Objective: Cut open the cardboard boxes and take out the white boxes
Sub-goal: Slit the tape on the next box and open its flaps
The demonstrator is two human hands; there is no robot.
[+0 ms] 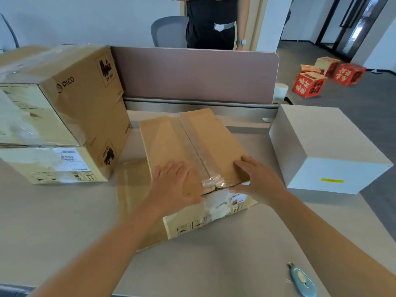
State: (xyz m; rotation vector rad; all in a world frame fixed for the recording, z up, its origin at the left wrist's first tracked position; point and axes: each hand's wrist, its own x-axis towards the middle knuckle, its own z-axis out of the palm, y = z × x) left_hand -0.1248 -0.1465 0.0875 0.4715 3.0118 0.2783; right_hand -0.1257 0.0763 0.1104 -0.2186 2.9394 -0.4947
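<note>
The cardboard box (192, 146) lies under both hands, left hand (173, 185) and right hand (257, 179) spread flat on its flaps.

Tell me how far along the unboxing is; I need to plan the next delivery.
Done: one white box already stands out on the desk at the right. In hand: both hands, left and right, press on the middle cardboard box at its torn near edge; its flaps look closed, and the cutter lies aside. Left: this box's contents, plus two stacked cardboard boxes that look sealed.
</note>
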